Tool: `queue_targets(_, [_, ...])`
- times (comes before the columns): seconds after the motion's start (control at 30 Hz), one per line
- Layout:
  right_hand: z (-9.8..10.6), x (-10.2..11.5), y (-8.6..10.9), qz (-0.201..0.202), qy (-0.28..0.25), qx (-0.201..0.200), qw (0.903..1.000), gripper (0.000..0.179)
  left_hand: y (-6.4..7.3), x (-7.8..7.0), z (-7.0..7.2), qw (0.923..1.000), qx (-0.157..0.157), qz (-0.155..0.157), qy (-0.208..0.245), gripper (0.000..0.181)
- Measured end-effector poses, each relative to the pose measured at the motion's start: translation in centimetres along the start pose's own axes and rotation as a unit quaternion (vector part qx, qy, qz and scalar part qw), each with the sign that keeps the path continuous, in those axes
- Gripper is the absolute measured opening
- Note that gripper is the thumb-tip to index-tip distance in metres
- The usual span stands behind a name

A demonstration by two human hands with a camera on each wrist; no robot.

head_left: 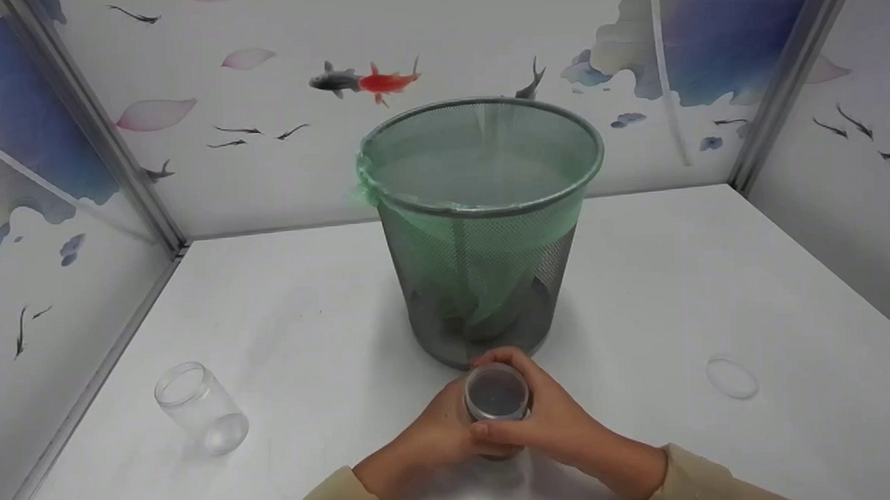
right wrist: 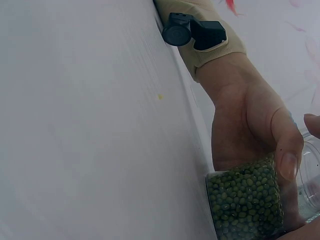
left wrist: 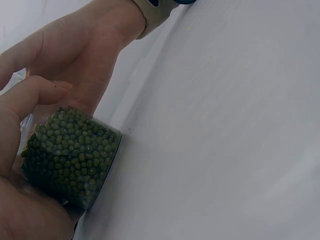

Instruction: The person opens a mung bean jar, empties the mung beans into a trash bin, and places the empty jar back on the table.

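Note:
A clear jar [head_left: 497,392] stands between the two hands, in front of the bin. Green mung beans [left wrist: 70,152] fill its lower part, with clear wall above them in the right wrist view. The left hand [head_left: 439,423] is curled round the jar's side, and its thumb lies along the wall. From the other side the right hand [head_left: 561,418] grips near the rim, fingers behind and thumb in front. The jar's base is right at the tabletop in both wrist views. The hands hide most of its wall in the head view.
A mesh wastebasket [head_left: 484,278] with a green bag liner stands just beyond the hands. An empty clear jar [head_left: 210,410] is on the left of the white table [head_left: 305,309]. At right lies a thin clear ring-shaped piece [head_left: 757,387]. Printed panels [head_left: 261,175] enclose the table's back and sides.

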State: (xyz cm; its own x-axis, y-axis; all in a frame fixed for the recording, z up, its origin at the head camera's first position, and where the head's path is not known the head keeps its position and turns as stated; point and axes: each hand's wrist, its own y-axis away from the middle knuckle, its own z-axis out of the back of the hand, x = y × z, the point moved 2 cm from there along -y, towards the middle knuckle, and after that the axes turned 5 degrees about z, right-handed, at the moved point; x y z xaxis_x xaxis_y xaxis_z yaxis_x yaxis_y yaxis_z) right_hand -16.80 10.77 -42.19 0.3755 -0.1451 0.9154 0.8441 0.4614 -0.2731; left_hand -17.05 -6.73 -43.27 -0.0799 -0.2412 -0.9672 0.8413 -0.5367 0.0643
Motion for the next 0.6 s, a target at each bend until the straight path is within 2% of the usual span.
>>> queue_targets(0.43, [0.07,0.02,0.04,0.009,-0.023,0.003,0.9997,0.078,0.11,-0.09,-0.11,0.9997,-0.001,-0.005,0.024,0.080])
queue_targets(0.6, [-0.05,0.14,0.11,-0.013,-0.019,-0.003,0.9997,0.078,0.09,0.05,-0.04,0.9997,0.008,-0.017,0.017,0.083])
